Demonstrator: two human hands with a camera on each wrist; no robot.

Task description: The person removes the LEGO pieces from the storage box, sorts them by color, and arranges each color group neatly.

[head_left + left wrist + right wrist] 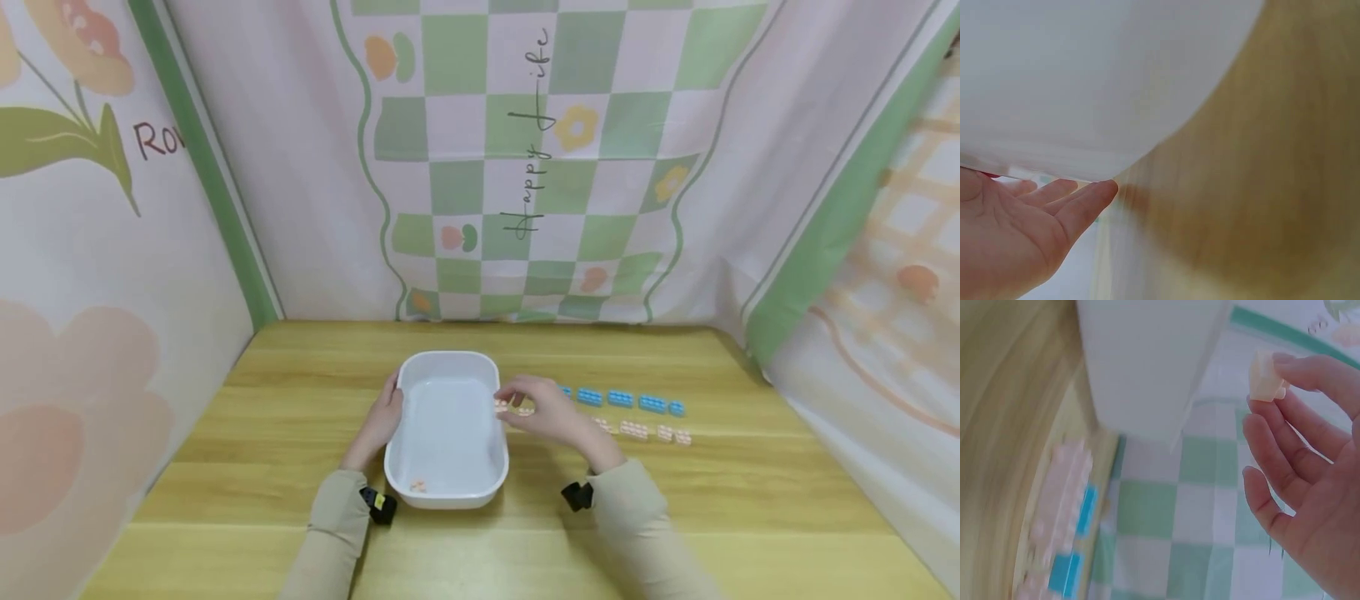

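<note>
A white rectangular bin [447, 499] stands on the table, with a few small orange pieces [417, 486] at its near-left inner corner. My left hand [385, 414] rests along the bin's left side. In the left wrist view its fingers [1088, 209] look fairly straight and touch the bin's outer wall; its thumb is hidden. My right hand [546, 408] pinches a pale peach toy building brick [1262, 378] between thumb and fingers. It is raised by the bin's right rim, while the other fingers curve loosely.
Right of the bin lie a row of blue toy bricks [620, 398] and, nearer, a row of pale pink bricks [633, 430]. Part of both rows is behind the right hand. Curtains [525, 267] hang along the far edge of the wooden table [300, 417].
</note>
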